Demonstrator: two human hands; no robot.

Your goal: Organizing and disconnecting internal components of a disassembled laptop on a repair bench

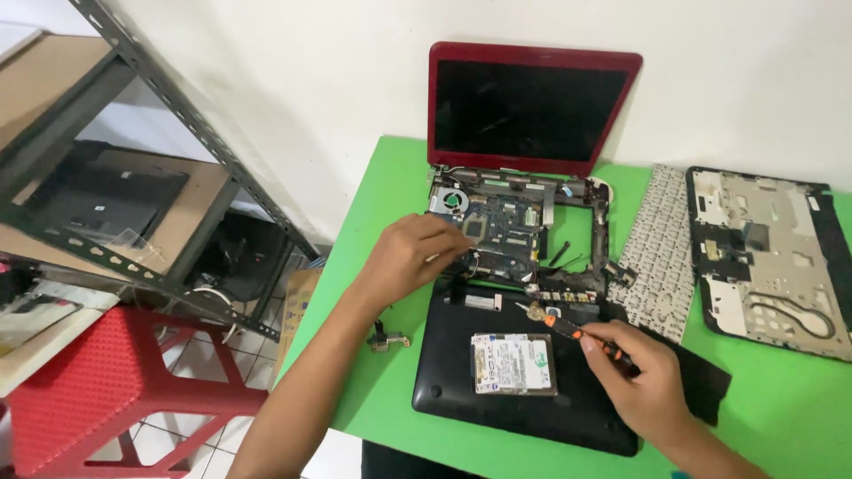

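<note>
A red laptop [532, 106] stands opened up on the green table [390, 204], its blue circuit board [501, 222] and fan bared. My left hand [413, 253] rests on the board's near left corner, fingers curled on a small part I cannot make out. My right hand [643, 377] grips an orange-and-black screwdriver [577, 335], its tip at the laptop's front frame beside a small brass-coloured piece [535, 310]. In front lies a black bottom cover [515, 399] with a silver hard drive [512, 364] on it.
A detached keyboard [661, 248] lies face down to the right, beside a removed palm-rest panel [768, 257]. A small metal hinge part [386, 339] sits near the table's left edge. A metal shelf [133, 177] and red stool [106, 381] stand to the left.
</note>
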